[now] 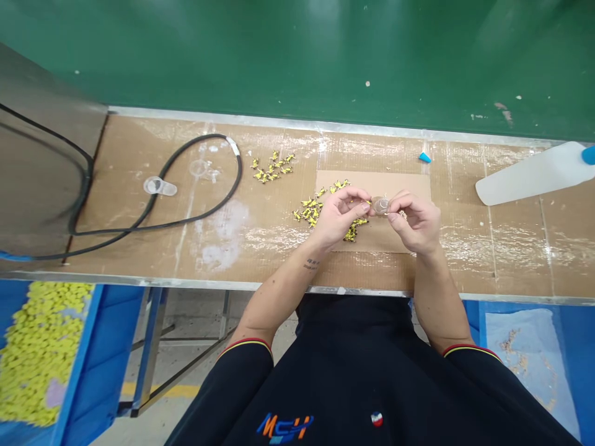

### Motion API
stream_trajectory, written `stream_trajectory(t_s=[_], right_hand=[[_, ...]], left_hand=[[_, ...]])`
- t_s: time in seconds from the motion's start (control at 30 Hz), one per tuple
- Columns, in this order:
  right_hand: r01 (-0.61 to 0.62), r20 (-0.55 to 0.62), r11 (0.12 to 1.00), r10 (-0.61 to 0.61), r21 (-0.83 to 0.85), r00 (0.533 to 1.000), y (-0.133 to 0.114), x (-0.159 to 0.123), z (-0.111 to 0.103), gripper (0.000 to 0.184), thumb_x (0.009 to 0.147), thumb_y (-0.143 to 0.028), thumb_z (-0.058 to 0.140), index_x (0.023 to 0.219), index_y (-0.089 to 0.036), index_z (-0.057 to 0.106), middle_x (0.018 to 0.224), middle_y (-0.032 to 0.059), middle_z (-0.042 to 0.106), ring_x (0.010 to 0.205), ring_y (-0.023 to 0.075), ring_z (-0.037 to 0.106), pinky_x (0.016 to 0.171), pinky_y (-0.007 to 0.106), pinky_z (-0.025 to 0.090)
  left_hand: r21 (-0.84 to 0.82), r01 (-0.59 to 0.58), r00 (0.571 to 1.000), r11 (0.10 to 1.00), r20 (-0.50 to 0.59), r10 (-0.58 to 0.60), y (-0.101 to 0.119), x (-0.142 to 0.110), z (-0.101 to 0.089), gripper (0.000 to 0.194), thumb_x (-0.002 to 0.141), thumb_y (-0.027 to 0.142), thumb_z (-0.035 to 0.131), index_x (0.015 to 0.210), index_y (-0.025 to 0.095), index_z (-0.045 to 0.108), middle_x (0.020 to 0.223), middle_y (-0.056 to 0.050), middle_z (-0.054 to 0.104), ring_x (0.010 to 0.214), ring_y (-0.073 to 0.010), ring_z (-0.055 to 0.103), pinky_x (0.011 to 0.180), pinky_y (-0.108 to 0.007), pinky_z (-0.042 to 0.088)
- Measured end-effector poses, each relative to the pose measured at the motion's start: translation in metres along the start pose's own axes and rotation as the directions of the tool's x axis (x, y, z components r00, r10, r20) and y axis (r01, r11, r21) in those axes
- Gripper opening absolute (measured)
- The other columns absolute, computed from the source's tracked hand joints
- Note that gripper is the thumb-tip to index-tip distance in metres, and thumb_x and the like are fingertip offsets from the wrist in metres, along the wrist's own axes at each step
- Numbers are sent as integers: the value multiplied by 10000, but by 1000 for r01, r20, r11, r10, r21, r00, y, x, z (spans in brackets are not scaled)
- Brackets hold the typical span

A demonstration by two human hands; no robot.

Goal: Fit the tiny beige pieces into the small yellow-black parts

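Note:
My left hand (343, 215) and my right hand (415, 222) meet above a cardboard sheet (390, 243), fingertips pinched together. Between them is a small clear, round piece (380, 205), with the fingers of both hands at its edges. Its exact kind is too small to make out. Around and below my left hand lie several small yellow-and-black pieces (310, 212), some partly covered by the fingers. Tiny pale bits show at the right fingertips.
Farther left sits another group of yellow-and-black pieces (273, 167). A black cable (204, 218) loops by a clear plastic cup (159, 186). A blue cap (424, 158) and a white bottle (530, 173) lie at right. Blue bins (100, 359) flank me below the table edge.

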State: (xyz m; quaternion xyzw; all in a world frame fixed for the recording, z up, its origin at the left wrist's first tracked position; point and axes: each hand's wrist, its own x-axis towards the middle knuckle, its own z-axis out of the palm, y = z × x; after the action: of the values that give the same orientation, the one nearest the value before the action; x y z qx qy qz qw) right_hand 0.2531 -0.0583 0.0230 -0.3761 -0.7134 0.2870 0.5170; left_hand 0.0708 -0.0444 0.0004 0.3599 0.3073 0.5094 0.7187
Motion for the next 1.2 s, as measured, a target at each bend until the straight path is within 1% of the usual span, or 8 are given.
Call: stream_trajectory(t_s=[0.17,0.27,0.4,0.53,0.63,0.9,1.07,1.2], right_hand=[[-16,-15,999,17,39,1000,0,-1,3,99,912,-252,669,814,-254,662,742,-5,680,648,150,597,616,323,498],[-28,-45,998,30,61,999,2,-2,5,90,914,-263,670,824,-260,665,782,8,693,729,171,643,667,341,528],[-78,-56,992,83,98,995,5,-4,8,80,919,-291,665,846,-258,666,904,42,721,872,207,702,776,400,588],[-74,-39,991,79,111,996,4,-6,13,64,923,-259,667,858,-259,669,974,44,726,915,205,714,829,414,595],[-63,-37,991,68,116,997,2,-6,16,59,925,-239,668,871,-263,676,972,38,726,923,195,713,830,397,598],[-85,-60,988,94,126,994,3,-6,19,91,922,-285,657,836,-254,653,937,43,729,907,200,722,790,391,613],[-75,-70,994,81,85,994,2,-5,19,82,907,-253,655,825,-255,648,915,39,737,885,195,730,777,381,617],[-34,-77,998,39,58,996,1,-4,19,91,900,-198,659,827,-252,653,916,30,739,874,185,728,784,368,606]], left_hand=[[15,-8,1000,1000,21,7,1,-4,3,382,702,399,957,858,177,689,842,0,768,775,-98,743,769,-226,604],[45,-10,1000,999,16,9,0,-6,3,393,692,421,960,853,176,698,891,-24,807,793,-107,755,806,-250,622],[79,-24,999,997,26,22,-2,-7,4,400,694,470,951,854,179,728,878,-34,815,804,-128,770,791,-265,638],[65,-69,997,996,42,66,-3,-7,5,345,696,437,956,822,187,753,841,-16,803,746,-107,752,749,-247,637],[52,-92,995,994,51,89,-4,-6,6,309,706,415,954,818,198,765,830,-2,791,720,-95,742,736,-241,634],[78,-97,994,992,48,94,-4,-6,5,346,688,452,960,806,200,756,842,-9,786,736,-107,741,753,-265,638],[78,-97,995,992,39,94,-4,-6,6,331,697,441,957,806,200,757,849,-8,786,757,-108,743,764,-265,636],[82,-114,993,990,43,110,-3,-6,6,320,709,421,952,808,191,752,845,-7,778,768,-102,741,766,-253,627]])
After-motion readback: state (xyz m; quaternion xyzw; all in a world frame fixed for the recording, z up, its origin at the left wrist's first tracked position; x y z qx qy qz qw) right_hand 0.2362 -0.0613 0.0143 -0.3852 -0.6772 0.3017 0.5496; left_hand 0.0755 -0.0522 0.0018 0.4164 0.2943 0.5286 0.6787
